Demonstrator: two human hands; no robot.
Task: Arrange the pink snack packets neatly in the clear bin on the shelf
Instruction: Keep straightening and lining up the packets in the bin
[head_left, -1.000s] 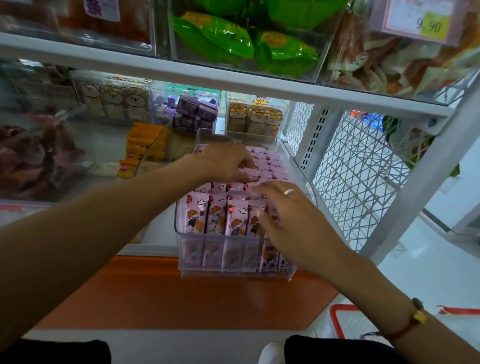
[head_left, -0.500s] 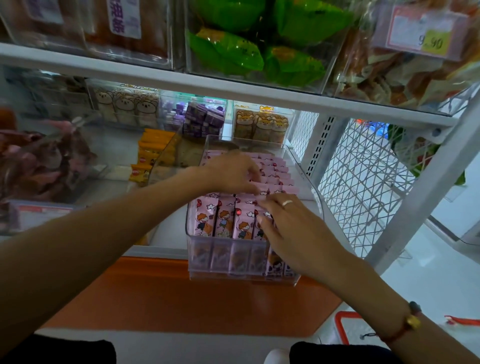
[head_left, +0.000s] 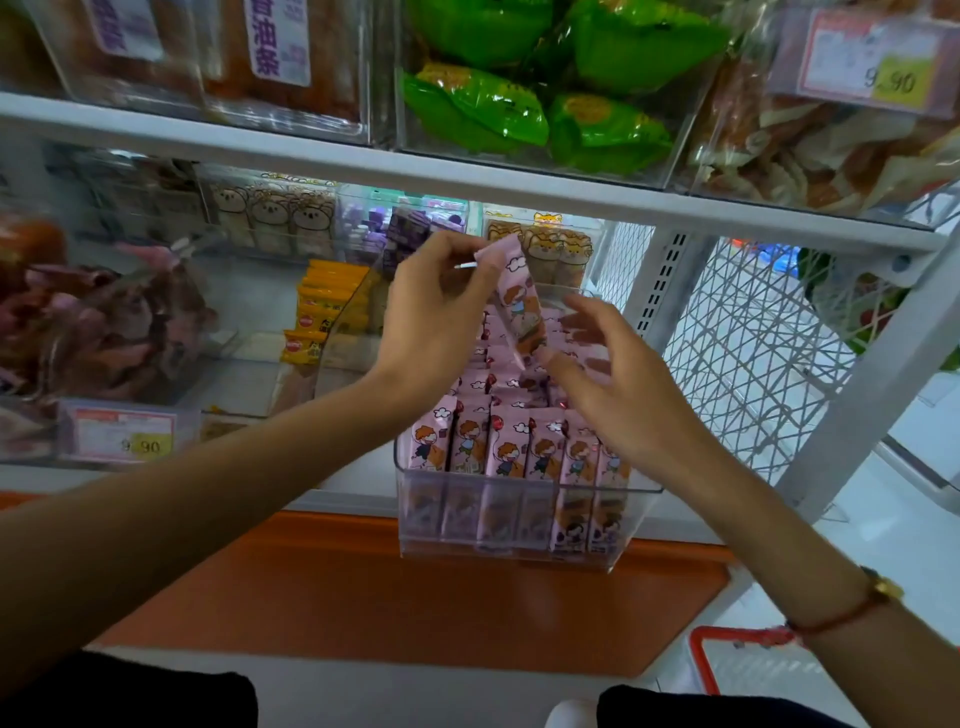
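Shelving in a shop filled the view, and the clear bin (head_left: 524, 512) of pink snack packets (head_left: 506, 444) stood at the front edge of the lower shelf (head_left: 358, 500), serving as the landmark for everything else. Left of the bin sat yellow packets (head_left: 318, 312) and a price label (head_left: 123, 432). Above the bin's left half, the left hand (head_left: 434, 319) pinched one lifted packet (head_left: 517, 301) by its top edge, fingers curled round it so it hung tilted over the back rows. Inside the bin, the front row stood upright and even, while the rows behind looked looser and leaned. Over the bin's right half, the right hand (head_left: 621, 387) hovered with fingers spread wide and relaxed, gripping nothing, its fingertips near the hanging packet's lower end. Right of the bin rose a white wire mesh panel (head_left: 748, 343).

The step in hand seemed to be setting this packet back into a row. To do it well, the right hand would likely need to part the standing packets and hold a gap, while the left lowered the packet straight, picture facing front, bottom edge first, without knocking the tidy front row.
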